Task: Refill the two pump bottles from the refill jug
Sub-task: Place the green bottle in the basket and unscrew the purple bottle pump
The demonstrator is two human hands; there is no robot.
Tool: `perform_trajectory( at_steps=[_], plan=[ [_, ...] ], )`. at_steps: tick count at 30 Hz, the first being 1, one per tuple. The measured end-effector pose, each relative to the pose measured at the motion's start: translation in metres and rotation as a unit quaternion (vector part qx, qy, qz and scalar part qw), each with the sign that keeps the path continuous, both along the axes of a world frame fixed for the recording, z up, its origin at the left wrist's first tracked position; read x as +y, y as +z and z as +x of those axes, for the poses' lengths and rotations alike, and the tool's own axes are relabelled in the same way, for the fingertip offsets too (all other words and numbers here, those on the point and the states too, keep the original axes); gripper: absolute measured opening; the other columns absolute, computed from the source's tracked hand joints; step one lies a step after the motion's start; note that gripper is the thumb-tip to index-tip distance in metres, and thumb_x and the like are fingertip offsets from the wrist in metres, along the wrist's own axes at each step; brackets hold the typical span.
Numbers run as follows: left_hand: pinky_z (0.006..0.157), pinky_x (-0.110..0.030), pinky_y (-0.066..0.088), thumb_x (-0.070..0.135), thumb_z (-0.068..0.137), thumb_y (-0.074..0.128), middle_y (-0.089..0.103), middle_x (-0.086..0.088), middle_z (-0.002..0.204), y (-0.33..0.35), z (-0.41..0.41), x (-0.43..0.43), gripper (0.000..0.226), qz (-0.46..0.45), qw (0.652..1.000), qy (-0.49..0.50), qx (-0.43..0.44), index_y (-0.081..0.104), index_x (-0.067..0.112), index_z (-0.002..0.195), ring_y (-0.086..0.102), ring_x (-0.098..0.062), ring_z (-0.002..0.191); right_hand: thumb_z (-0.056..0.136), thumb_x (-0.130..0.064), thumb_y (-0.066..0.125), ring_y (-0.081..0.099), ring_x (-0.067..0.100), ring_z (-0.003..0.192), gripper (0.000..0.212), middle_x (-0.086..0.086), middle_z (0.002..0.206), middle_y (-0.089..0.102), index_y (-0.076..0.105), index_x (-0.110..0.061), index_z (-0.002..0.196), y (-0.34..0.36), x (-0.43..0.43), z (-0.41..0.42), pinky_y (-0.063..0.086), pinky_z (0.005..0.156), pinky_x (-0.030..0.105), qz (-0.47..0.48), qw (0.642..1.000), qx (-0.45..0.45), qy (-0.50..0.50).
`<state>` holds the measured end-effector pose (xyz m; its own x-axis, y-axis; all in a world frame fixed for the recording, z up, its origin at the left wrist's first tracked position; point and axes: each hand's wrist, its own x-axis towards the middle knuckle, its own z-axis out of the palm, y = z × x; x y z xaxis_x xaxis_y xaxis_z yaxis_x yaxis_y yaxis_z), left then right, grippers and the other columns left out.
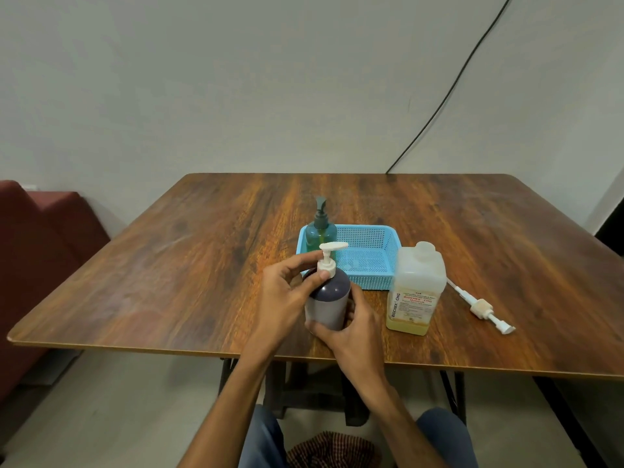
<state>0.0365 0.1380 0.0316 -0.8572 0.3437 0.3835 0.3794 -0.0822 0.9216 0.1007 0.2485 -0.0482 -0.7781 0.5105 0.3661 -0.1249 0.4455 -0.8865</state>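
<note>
Table (202, 265): everything sits centre to right, nearer the front edge than the back.

- Basket (364, 228) about mid-table
- Far pump bottle (320, 233) upright inside the basket, in its back-left corner
- Near pump bottle (329, 302) just in front of the basket's front-left corner. Left hand (280, 295) at its pump collar, right hand (354, 329) round its lower body, base hidden
- Refill jug (415, 288) upright on the table, right of the near pump bottle, at the basket's front-right corner; contact unclear
- Loose pump (483, 307) lying flat right of the refill jug, tube end toward it, head toward the front edge
- Seat (44, 231) beyond the left edge
- Cable (439, 106) on the wall behind the back edge, right of centre
</note>
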Motion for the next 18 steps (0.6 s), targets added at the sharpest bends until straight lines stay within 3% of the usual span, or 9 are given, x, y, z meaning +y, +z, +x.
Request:
perform_trajectory(
  at_steps=[3, 8, 12, 15, 18],
  plan=[
    [0.090, -0.027, 0.056, 0.013, 0.075, 0.085, 0.073, 0.006, 0.102, 0.000, 0.000, 0.002, 0.031, -0.007, 0.999, 0.033, 0.025, 0.072, 0.014, 0.103, 0.068, -0.011, 0.103, 0.064, -0.043, 0.090, 0.056, 0.005, 0.123, 0.087, -0.018, 0.132, 0.058, 0.045, -0.039, 0.138, 0.000, 0.000, 0.000, 0.057, 0.095, 0.037, 0.001, 1.000, -0.004, 0.001],
    [0.098, -0.025, 0.052, 0.013, 0.094, 0.064, 0.066, 0.002, 0.130, -0.002, 0.002, 0.003, 0.043, -0.010, 0.997, -0.076, 0.008, 0.057, 0.012, 0.136, 0.061, -0.011, 0.122, 0.064, -0.045, 0.090, 0.056, 0.005, 0.124, 0.088, -0.018, 0.133, 0.058, 0.045, -0.038, 0.139, -0.001, 0.001, 0.000, 0.056, 0.095, 0.037, 0.002, 1.000, -0.009, 0.006],
    [0.096, -0.032, 0.056, 0.005, 0.093, 0.064, 0.074, 0.002, 0.115, -0.001, 0.001, 0.003, 0.031, -0.011, 0.999, -0.052, 0.013, 0.067, 0.007, 0.124, 0.067, -0.012, 0.113, 0.064, -0.044, 0.091, 0.058, 0.007, 0.121, 0.086, -0.016, 0.130, 0.060, 0.047, -0.037, 0.137, -0.001, 0.001, -0.001, 0.057, 0.093, 0.038, -0.001, 1.000, -0.006, 0.009],
    [0.090, -0.033, 0.058, 0.011, 0.080, 0.080, 0.076, 0.000, 0.103, -0.001, 0.002, 0.009, 0.031, -0.002, 1.000, 0.022, 0.017, 0.072, 0.006, 0.109, 0.071, -0.012, 0.100, 0.064, -0.042, 0.091, 0.059, 0.008, 0.121, 0.086, -0.015, 0.130, 0.060, 0.046, -0.038, 0.138, -0.001, 0.001, -0.001, 0.057, 0.093, 0.039, -0.004, 1.000, -0.007, 0.007],
    [0.088, -0.032, 0.057, 0.023, 0.076, 0.086, 0.073, 0.001, 0.106, -0.005, 0.006, 0.013, 0.043, 0.005, 0.999, 0.029, 0.018, 0.068, 0.014, 0.113, 0.070, -0.015, 0.103, 0.065, -0.040, 0.090, 0.058, 0.007, 0.122, 0.086, -0.016, 0.130, 0.060, 0.045, -0.040, 0.138, -0.002, 0.001, 0.000, 0.057, 0.095, 0.040, 0.000, 1.000, -0.010, 0.008]
  ],
)
